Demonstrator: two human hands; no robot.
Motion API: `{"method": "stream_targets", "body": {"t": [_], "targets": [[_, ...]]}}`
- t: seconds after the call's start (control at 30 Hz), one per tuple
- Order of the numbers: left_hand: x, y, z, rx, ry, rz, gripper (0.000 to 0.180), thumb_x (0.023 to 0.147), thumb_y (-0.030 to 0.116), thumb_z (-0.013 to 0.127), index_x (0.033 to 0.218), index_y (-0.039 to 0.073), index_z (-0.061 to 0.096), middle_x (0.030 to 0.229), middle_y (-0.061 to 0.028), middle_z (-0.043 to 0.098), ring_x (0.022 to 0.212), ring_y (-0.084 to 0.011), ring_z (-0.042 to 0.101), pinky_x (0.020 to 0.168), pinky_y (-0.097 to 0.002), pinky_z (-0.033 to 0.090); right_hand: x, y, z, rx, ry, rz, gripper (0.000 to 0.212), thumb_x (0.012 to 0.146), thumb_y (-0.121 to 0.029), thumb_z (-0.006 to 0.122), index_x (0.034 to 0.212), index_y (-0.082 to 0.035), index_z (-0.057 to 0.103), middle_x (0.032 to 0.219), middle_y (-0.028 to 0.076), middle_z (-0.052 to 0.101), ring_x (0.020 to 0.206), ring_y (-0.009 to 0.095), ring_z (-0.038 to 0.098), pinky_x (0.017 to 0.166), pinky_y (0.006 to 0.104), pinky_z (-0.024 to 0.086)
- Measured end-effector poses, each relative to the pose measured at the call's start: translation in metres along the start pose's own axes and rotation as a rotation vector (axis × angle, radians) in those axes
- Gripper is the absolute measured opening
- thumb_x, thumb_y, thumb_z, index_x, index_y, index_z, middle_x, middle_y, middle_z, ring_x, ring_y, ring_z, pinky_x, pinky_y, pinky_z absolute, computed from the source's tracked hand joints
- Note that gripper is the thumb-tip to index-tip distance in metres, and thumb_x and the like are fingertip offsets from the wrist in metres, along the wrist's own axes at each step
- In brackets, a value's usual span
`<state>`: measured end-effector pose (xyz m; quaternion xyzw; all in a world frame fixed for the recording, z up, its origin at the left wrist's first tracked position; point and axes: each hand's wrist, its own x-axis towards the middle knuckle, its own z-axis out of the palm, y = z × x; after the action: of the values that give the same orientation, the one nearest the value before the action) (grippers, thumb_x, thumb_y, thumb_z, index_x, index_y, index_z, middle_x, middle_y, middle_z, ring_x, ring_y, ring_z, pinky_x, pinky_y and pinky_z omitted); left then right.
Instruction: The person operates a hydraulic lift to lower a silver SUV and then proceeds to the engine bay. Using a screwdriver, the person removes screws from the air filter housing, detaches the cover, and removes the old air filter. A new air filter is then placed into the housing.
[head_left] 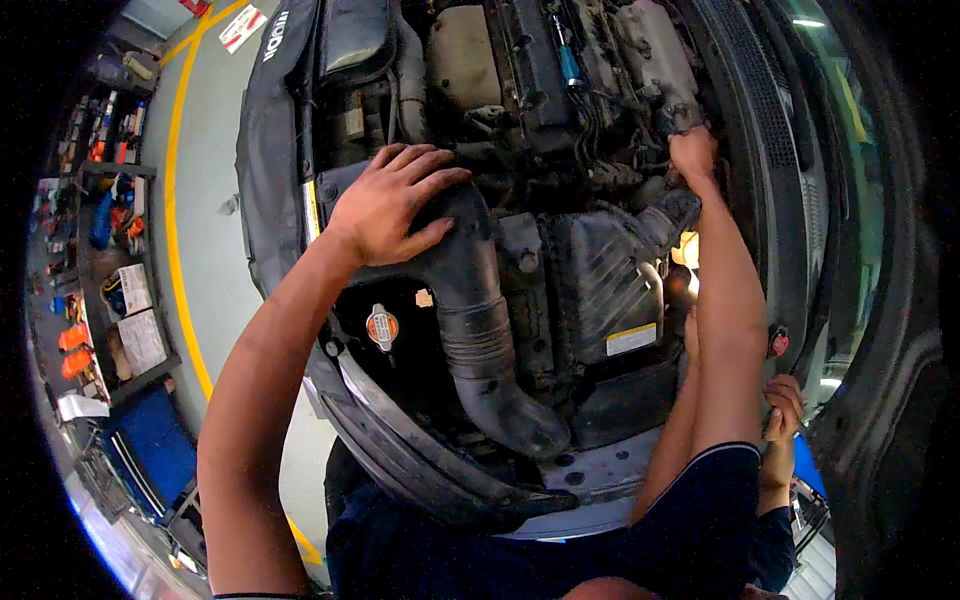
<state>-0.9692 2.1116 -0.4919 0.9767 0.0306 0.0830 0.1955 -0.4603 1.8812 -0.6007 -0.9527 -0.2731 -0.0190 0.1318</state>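
We see a pale grey floor (212, 130) with a yellow line (171, 220) along it. Beyond, we notice cluttered dark shelving (120, 170).

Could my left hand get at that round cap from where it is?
Probably yes: your left hand rests on the black air duct, and the round cap sits close by with nothing visible covering its top.

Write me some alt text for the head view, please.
A person's left hand rests on a black duct beside a car engine, while the right hand is at a dark fitting. Another person's hand shows at right.
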Motion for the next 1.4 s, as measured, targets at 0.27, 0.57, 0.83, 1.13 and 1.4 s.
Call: {"method": "stream_targets", "body": {"t": [0.27, 0.57, 0.83, 1.13, 1.4], "targets": [[-0.008, -0.003, -0.002, -0.001, 0.004, -0.016, 0.062, 0.086, 0.036, 0.066, 0.143, 0.012, 0.055, 0.146, -0.0165, 0.054, 0.138, -0.0389, 0.047, 0.117, -0.0530, 0.034, -0.022, -0.048, -0.022, 0.243, -0.184, 0.167, 0.032, 0.096, -0.017, 0.070, 0.079, 0.010, 0.064, 0.063, 0.021, 0.067, 0.054, 0.030, 0.071, 0.044, 0.0416, 0.054], [-0.007, -0.004, 0.002, -0.007, -0.011, -0.006, 0.063, 0.087, 0.037, 0.065, 0.144, 0.011, 0.055, 0.146, -0.0174, 0.053, 0.138, -0.0393, 0.047, 0.117, -0.0538, 0.034, -0.011, -0.005, 0.000, -0.203, -0.013, -0.245, 0.031, 0.094, -0.020, 0.074, 0.079, 0.006, 0.066, 0.063, 0.022, 0.068, 0.057, 0.032, 0.071, 0.058, 0.0432, 0.058], [-0.004, -0.004, 0.000, -0.005, -0.002, 0.000, 0.063, 0.087, 0.037, 0.065, 0.143, 0.012, 0.055, 0.145, -0.0173, 0.054, 0.137, -0.0392, 0.048, 0.117, -0.0541, 0.034, -0.016, -0.008, -0.013, -0.207, -0.098, -0.258, 0.032, 0.092, -0.023, 0.075, 0.073, 0.002, 0.070, 0.063, 0.020, 0.068, 0.066, 0.037, 0.071, 0.073, 0.0455, 0.058], [-0.002, -0.002, 0.000, -0.030, 0.003, 0.023, 0.061, 0.088, 0.037, 0.065, 0.143, 0.012, 0.056, 0.145, -0.0165, 0.054, 0.137, -0.0384, 0.048, 0.117, -0.0532, 0.034, -0.021, 0.011, -0.016, -0.242, 0.021, -0.416, 0.035, 0.092, -0.022, 0.075, 0.068, 0.003, 0.070, 0.059, 0.017, 0.067, 0.060, 0.035, 0.069, 0.065, 0.0461, 0.056], [-0.001, 0.001, -0.003, 0.002, -0.002, 0.004, 0.060, 0.090, 0.038, 0.066, 0.142, 0.010, 0.055, 0.145, -0.0172, 0.055, 0.137, -0.0389, 0.047, 0.117, -0.0529, 0.034, -0.034, -0.018, -0.056, 0.315, -0.407, -0.011, 0.027, 0.092, -0.020, 0.078, 0.086, 0.007, 0.073, 0.064, 0.011, 0.070, 0.054, 0.016, 0.067, 0.054, 0.0329, 0.053]]}}
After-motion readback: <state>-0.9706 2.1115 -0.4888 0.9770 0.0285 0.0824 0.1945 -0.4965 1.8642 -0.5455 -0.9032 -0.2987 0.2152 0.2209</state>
